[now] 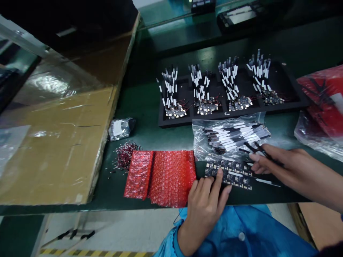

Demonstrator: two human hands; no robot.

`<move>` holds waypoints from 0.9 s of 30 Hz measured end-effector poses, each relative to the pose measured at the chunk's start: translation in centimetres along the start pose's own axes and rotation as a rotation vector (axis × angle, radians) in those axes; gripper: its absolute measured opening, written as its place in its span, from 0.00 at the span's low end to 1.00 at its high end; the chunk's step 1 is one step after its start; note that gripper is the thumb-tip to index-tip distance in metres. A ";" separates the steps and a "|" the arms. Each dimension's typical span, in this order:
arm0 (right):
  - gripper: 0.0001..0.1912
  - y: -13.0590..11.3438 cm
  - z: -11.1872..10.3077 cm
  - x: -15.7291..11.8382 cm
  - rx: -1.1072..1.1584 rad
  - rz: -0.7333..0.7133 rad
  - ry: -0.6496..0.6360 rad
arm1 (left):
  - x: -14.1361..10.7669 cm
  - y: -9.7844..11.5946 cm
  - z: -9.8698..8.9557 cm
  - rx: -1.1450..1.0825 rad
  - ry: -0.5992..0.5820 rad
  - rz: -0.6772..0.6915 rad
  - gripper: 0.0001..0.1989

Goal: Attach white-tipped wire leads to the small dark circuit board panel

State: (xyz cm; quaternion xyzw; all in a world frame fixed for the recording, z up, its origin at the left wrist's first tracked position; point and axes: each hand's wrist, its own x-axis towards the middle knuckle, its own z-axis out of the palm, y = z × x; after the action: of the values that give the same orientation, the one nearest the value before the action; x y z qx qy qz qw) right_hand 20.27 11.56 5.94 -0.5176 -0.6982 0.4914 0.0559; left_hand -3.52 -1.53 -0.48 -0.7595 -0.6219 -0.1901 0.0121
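Note:
My left hand (pixel 205 201) rests at the table's front edge. Its fingers are apart, and the index fingertip touches a dark circuit board panel (pixel 242 181). In my right hand (pixel 281 162), closed fingers pinch a few thin black strips (pixel 253 147), held just above the right end of the panels. White-labelled strips (pixel 235 174) lie on the boards, and another white strip (pixel 267 182) sits to their right. Just behind, a clear plastic bag (pixel 198 137) has a pile of black-and-white strips (pixel 235 135) on it; I cannot tell if some are inside.
Red bubble wrap (pixel 171 175) lies left of my left hand, beside a heap of small dark-red wired parts (pixel 125 155) and a silvery packet (pixel 120 128). Behind stands a black divided tray (pixel 289 85) with bundled strips and boards. A large cardboard box (pixel 61 142) occupies the left.

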 end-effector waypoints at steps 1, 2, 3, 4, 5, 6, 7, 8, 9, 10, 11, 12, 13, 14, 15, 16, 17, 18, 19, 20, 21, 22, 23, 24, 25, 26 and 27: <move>0.19 -0.1 -0.5 -0.1 0.005 -0.002 0.028 | 0.0 0.0 0.0 -0.005 0.006 -0.005 0.26; 0.20 -0.2 -1.0 -0.2 0.029 -0.004 0.049 | 0.0 0.0 0.0 -0.008 0.011 -0.009 0.26; 0.20 -0.3 -1.5 -0.2 0.070 -0.002 0.063 | 0.0 0.0 -0.1 -0.010 0.013 -0.010 0.27; 0.21 -0.3 -1.8 -0.2 0.121 0.006 0.076 | 0.0 0.0 -0.2 -0.010 0.012 -0.004 0.27; 0.22 -0.2 -2.1 -0.2 0.164 0.016 0.089 | 0.1 0.0 -0.3 -0.007 0.010 0.005 0.28; 0.22 -0.1 -2.3 -0.1 0.190 0.025 0.101 | 0.1 0.1 -0.5 -0.003 0.007 0.015 0.27; 0.23 0.0 -2.5 0.0 0.198 0.030 0.113 | 0.1 0.1 -0.5 0.003 0.006 0.023 0.27; 0.24 0.0 -2.6 0.0 0.197 0.030 0.124 | 0.1 0.0 -0.6 0.007 0.006 0.027 0.26; 0.24 0.1 -2.6 0.0 0.189 0.029 0.127 | 0.1 0.0 -0.6 0.008 0.009 0.027 0.26; 0.24 0.1 -2.6 0.0 0.175 0.025 0.125 | 0.1 0.0 -0.6 0.005 0.011 0.024 0.26; 0.25 0.0 -2.6 0.0 0.154 0.023 0.119 | 0.0 0.0 -0.6 0.000 0.010 0.015 0.26; 0.26 -0.1 -2.6 0.0 0.131 0.028 0.111 | 0.0 0.0 -0.5 -0.007 0.007 0.007 0.26; 0.26 -0.2 -2.6 -0.1 0.112 0.037 0.097 | -0.1 0.0 -0.4 -0.014 0.005 0.001 0.26; 0.27 -0.3 -2.6 -0.1 0.098 0.047 0.080 | -0.1 0.0 -0.3 -0.019 0.001 -0.007 0.27; 0.27 -0.4 -2.5 -0.2 0.090 0.054 0.063 | -0.2 0.0 -0.2 -0.021 -0.002 -0.012 0.27; 0.27 -0.5 -2.5 -0.2 0.085 0.055 0.051 | -0.2 0.0 -0.1 -0.023 -0.005 -0.017 0.26; 0.27 -0.6 -2.4 -0.3 0.085 0.052 0.044 | -0.2 0.1 -0.1 -0.023 -0.008 -0.021 0.26; 0.26 -0.6 -2.3 -0.3 0.092 0.044 0.047 | -0.1 0.1 0.0 -0.023 -0.011 -0.026 0.26; 0.26 -0.6 -2.2 -0.4 0.102 0.035 0.052 | -0.1 0.1 0.0 -0.026 -0.015 -0.032 0.26; 0.26 -0.6 -2.0 -0.4 0.114 0.032 0.052 | 0.0 0.1 -0.1 -0.032 -0.018 -0.039 0.26; 0.26 -0.6 -1.8 -0.4 0.128 0.037 0.043 | 0.1 0.1 -0.1 -0.041 -0.025 -0.045 0.26; 0.25 -0.6 -1.6 -0.5 0.146 0.050 0.024 | 0.2 0.1 -0.2 -0.052 -0.033 -0.053 0.26; 0.25 -0.6 -1.4 -0.5 0.167 0.069 -0.003 | 0.2 0.1 -0.3 -0.062 -0.041 -0.059 0.26; 0.24 -0.6 -1.1 -0.5 0.192 0.088 -0.033 | 0.2 0.1 -0.3 -0.069 -0.052 -0.065 0.27; 0.23 -0.7 -0.8 -0.5 0.221 0.108 -0.062 | 0.2 0.1 -0.4 -0.072 -0.064 -0.069 0.28; 0.21 -0.7 -0.5 -0.4 0.250 0.125 -0.092 | 0.2 0.1 -0.4 -0.070 -0.073 -0.073 0.28; 0.20 -0.8 -0.2 -0.3 0.270 0.138 -0.121 | 0.1 0.2 -0.3 -0.067 -0.078 -0.077 0.28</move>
State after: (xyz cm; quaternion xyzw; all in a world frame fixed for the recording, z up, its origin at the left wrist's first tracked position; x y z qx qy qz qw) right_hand 20.02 11.45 6.78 -0.5217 -0.5905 0.6139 0.0490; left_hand -3.43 -1.54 -0.09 -0.7419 -0.6441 -0.1811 -0.0449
